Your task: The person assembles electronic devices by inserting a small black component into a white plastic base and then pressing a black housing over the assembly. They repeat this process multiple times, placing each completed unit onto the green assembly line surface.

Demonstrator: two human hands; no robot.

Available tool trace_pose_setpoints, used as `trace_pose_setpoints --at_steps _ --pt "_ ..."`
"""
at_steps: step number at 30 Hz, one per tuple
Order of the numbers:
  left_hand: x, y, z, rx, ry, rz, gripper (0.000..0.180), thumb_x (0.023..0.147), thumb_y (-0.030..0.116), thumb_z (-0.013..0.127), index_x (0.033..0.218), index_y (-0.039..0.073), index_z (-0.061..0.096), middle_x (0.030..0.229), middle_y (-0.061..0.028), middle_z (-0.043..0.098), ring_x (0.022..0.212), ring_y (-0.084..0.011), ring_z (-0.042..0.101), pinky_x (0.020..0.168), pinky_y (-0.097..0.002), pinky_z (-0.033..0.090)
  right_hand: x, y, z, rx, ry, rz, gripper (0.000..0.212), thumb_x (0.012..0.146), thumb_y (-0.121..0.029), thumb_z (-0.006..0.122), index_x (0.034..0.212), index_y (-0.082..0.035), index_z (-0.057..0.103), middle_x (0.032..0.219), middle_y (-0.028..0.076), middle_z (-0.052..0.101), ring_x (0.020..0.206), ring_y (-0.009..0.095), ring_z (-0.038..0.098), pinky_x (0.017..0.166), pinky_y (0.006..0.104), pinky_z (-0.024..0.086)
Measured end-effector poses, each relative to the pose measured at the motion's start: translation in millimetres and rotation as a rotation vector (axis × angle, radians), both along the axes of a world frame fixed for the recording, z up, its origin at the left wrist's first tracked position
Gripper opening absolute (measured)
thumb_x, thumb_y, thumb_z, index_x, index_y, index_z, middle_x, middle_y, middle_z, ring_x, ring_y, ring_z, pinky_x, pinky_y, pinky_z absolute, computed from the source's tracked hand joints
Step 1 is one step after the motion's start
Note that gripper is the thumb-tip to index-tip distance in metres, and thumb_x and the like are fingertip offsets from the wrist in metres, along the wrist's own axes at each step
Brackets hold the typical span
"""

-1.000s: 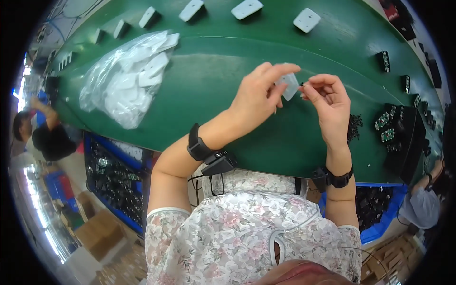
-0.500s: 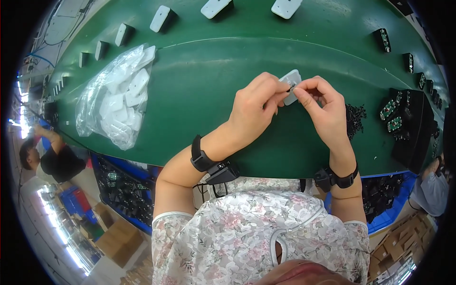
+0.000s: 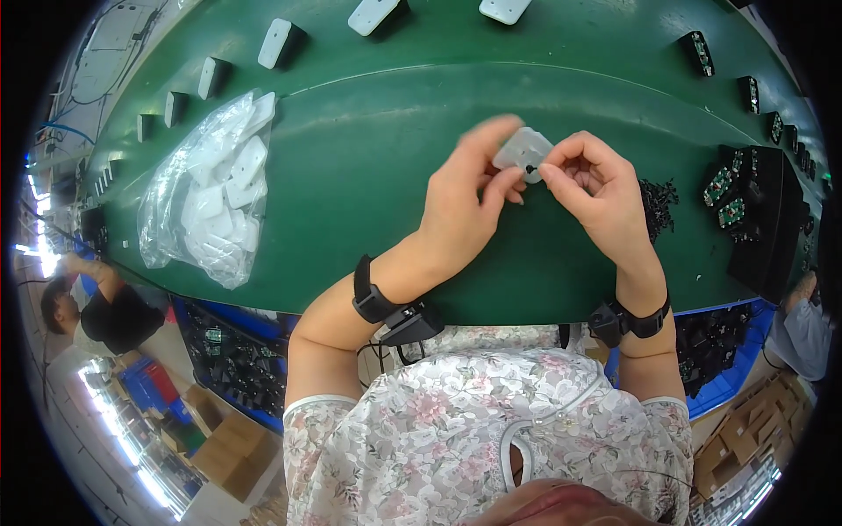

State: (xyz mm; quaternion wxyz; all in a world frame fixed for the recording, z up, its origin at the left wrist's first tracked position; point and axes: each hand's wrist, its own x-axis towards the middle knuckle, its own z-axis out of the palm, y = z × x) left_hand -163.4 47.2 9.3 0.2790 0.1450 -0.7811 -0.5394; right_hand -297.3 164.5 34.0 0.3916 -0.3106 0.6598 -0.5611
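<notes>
A small white plastic cover [image 3: 526, 145] is between my two hands above the green table, its face tilted up. A small black part [image 3: 530, 169] sits at its lower edge. My left hand [image 3: 469, 188] grips the cover from the left, its thumb along the near edge; the raised index finger is smeared by motion. With thumb and index finger pinched, my right hand [image 3: 595, 188] holds the cover's right edge close beside the black part. Just right of that hand lies a pile of small black parts [image 3: 658, 209].
At the left, a clear bag [image 3: 206, 193] holds several white covers. A black box [image 3: 767, 219] with green circuit boards [image 3: 731, 211] stands at the right. White-topped black housings [image 3: 279, 44] and open housings with boards [image 3: 699, 54] line the far side. Blue bins [image 3: 232, 351] flank me.
The white cover has turned and tipped in my fingers, showing more of its face. My left index finger has lifted off the black part. The whole view has shifted slightly.
</notes>
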Motion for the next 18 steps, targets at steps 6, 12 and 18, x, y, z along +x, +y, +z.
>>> trace_pose_setpoints --at_steps 6,12,18 --pt "-2.1 -3.8 3.9 0.619 -0.057 -0.051 0.031 0.092 -0.007 0.048 0.121 -0.004 0.038 0.104 -0.0158 0.058 0.086 -0.0202 0.067 0.076 -0.0296 0.057 4.4 -8.2 -8.3 -0.097 0.706 -0.063 0.006 0.083 -0.001 0.065 0.084 -0.002 0.06 0.077 -0.002 0.053 0.065 0.004 0.045 0.053 0.0211 0.035" --pt "-2.7 -4.0 3.2 0.713 -0.038 -0.038 0.02 0.093 -0.006 0.047 0.111 -0.005 0.038 0.109 -0.0181 0.057 0.09 -0.0214 0.067 0.082 -0.0306 0.056 10.1 -9.3 -9.7 -0.127 0.562 -0.079 0.006 0.082 0.0 0.065 0.084 -0.002 0.06 0.075 0.001 0.052 0.061 0.007 0.042 0.052 0.0216 0.033" --pt "-1.9 1.1 -2.2 0.728 0.015 -0.047 0.017 0.093 -0.006 0.047 0.107 -0.004 0.039 0.11 -0.0168 0.055 0.094 -0.023 0.066 0.083 -0.0309 0.056 16.5 -12.2 -15.1 -0.16 0.647 -0.094 0.007 0.081 0.0 0.066 0.084 -0.003 0.06 0.074 0.003 0.053 0.057 0.01 0.043 0.05 0.0228 0.034"
